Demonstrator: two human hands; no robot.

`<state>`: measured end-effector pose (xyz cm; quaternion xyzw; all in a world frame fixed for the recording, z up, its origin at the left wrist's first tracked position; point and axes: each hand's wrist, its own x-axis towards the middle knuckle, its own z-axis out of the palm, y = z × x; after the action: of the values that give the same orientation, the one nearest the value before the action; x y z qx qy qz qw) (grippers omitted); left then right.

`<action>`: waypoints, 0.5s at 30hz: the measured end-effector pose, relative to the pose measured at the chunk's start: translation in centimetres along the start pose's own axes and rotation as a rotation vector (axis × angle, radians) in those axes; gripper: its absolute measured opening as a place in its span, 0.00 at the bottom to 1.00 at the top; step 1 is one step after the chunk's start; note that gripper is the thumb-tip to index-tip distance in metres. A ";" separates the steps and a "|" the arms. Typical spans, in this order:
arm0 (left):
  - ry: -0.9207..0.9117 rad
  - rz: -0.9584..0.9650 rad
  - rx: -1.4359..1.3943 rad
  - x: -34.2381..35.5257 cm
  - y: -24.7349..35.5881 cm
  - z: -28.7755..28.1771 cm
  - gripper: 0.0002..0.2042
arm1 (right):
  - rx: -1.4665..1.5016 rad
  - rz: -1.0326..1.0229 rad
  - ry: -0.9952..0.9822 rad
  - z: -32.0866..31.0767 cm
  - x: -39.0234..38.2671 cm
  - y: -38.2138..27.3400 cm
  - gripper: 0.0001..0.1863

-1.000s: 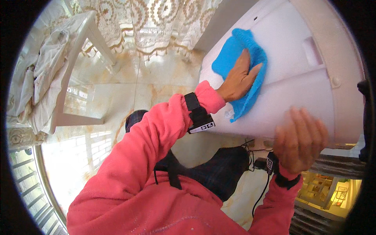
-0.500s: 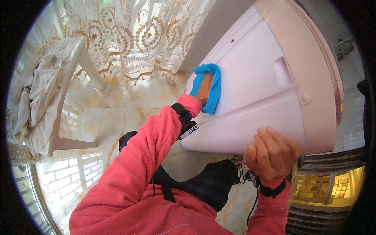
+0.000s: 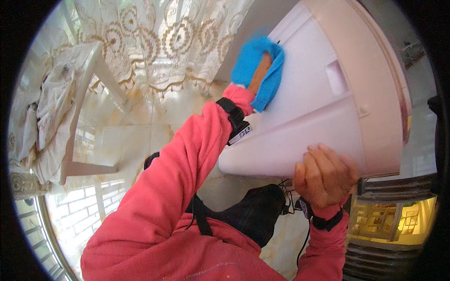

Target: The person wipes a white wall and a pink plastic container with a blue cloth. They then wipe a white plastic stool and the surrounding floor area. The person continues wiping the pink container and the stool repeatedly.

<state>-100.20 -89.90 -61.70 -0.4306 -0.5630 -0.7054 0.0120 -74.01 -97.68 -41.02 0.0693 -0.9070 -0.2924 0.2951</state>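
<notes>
A bright blue cloth (image 3: 273, 91) covers the fingers of my left hand (image 3: 261, 72), which holds it against the far left side of a large pale plastic casing (image 3: 304, 79). The cloth's far end is blurred by motion. This casing is tapered, with a recessed slot and a broad beige band along its right side; it looks like the back of a bulky television. At its near edge, my right hand (image 3: 325, 177) is curled over the rim, its fingers bent and close together, touching the plastic. The right fingertips rest on top.
A white stool (image 3: 86, 89) carrying crumpled pale fabric (image 3: 56, 105) stands at left. Lace curtains (image 3: 173, 42) hang to the marbled floor (image 3: 124, 140) behind. Black cables (image 3: 288, 194) run below the casing, near my leg. Dark slatted surfaces (image 3: 398, 192) lie at right.
My left hand and the blue cloth have moved away from me, up along the casing's far left side. My right hand stays on the near edge.
</notes>
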 end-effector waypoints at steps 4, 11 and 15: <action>-0.145 -0.261 0.140 -9.3 -6.0 -1.5 0.26 | -0.023 -0.001 -0.025 -0.1 -0.2 -0.1 0.09; -0.385 -0.547 0.320 -19.3 -10.1 -2.9 0.24 | -0.049 0.006 -0.064 -0.2 -0.2 -0.3 0.08; -0.493 -0.589 0.416 -20.8 -10.0 -2.8 0.23 | -0.071 0.000 -0.052 -0.2 -0.2 -0.2 0.08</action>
<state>-93.74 -98.23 -82.46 -0.3953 -0.7779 -0.4265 -0.2381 -73.77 -97.92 -41.12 0.0508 -0.9034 -0.3261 0.2736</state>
